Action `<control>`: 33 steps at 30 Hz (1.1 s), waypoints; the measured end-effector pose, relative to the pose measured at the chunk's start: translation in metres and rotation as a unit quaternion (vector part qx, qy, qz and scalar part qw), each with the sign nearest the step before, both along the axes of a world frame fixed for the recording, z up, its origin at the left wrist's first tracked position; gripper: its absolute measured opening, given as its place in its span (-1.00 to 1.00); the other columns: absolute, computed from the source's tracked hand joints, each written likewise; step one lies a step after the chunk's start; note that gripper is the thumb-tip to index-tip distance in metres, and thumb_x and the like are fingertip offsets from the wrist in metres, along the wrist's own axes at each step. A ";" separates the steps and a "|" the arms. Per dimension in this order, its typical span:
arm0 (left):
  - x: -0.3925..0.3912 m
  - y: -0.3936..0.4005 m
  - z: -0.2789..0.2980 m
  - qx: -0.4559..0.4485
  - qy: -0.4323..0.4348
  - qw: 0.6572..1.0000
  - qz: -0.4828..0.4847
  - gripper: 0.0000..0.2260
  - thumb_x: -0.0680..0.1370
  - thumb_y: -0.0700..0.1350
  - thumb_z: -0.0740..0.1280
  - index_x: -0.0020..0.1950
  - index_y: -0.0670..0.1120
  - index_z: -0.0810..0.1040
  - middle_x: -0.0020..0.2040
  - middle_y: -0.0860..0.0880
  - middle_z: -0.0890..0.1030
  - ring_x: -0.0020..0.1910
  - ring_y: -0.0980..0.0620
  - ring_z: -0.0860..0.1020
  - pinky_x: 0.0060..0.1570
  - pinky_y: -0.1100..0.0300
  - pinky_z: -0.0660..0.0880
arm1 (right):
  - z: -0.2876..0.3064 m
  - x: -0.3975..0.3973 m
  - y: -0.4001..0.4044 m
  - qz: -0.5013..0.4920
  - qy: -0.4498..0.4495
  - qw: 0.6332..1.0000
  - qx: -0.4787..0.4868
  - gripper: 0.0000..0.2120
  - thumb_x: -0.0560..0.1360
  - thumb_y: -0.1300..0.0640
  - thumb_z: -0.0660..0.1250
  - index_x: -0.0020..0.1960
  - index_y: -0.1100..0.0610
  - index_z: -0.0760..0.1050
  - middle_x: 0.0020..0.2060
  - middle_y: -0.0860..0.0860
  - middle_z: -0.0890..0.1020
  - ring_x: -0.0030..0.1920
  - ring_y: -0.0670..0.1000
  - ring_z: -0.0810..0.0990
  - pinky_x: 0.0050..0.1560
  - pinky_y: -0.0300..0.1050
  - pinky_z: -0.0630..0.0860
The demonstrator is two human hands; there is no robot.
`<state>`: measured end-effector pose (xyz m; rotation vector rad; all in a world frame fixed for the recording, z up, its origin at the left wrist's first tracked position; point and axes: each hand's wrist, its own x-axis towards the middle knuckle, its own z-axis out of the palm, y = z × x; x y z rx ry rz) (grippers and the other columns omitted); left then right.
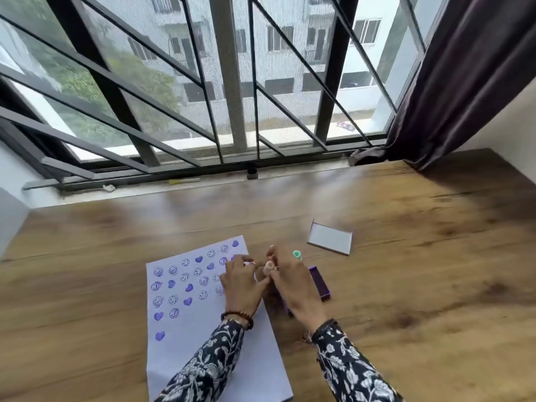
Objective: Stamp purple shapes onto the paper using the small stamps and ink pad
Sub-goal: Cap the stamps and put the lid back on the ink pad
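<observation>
Item, pale stamp (268,267): I am pinching it between left hand (242,282) and right hand (293,281) beside the paper (185,323), right fingers narrowly closed, purple ink pad (319,284) underneath; best loaded by pressing squarely, then lifting straight.

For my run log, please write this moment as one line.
scene: paper part-filled with purple hearts and smiley faces | left hand: on paper | right hand: over purple ink pad | pink stamp: between hands, holder unclear
</observation>
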<state>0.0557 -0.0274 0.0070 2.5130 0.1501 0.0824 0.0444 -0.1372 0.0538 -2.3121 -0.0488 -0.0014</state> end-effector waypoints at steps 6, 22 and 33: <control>0.002 0.006 -0.005 0.004 0.006 1.000 -0.007 -0.63 0.34 0.09 0.44 0.07 -0.01 0.53 0.06 -0.05 0.52 0.11 -0.10 0.39 -0.09 0.10 0.18 | 0.003 0.005 -0.022 -0.046 -0.069 0.996 -0.019 -0.91 0.51 0.09 0.28 -0.05 0.09 0.52 -0.14 0.04 0.64 -0.18 0.03 0.60 -0.16 -0.01 0.54; -0.048 0.000 -0.005 -0.042 -0.044 0.992 -0.107 -0.57 0.26 0.11 0.50 0.02 0.00 0.47 -0.01 0.02 0.54 0.00 -0.03 0.46 -0.16 0.15 0.10 | -0.019 0.040 -0.112 -0.391 0.081 0.917 0.017 -0.81 0.46 0.23 0.29 -0.02 0.29 0.61 0.05 0.31 0.62 0.08 0.29 0.55 0.08 0.04 0.49; -0.043 0.007 -0.004 0.031 0.007 0.981 -0.192 -0.32 0.30 0.26 0.39 0.36 0.14 0.27 0.13 0.06 0.43 0.12 0.03 0.34 -0.09 0.18 0.07 | 0.017 0.008 -0.103 -0.375 -0.100 0.920 0.053 -0.92 0.46 0.24 0.31 -0.08 0.25 0.55 -0.17 0.19 0.69 -0.20 0.14 0.60 -0.23 -0.17 0.38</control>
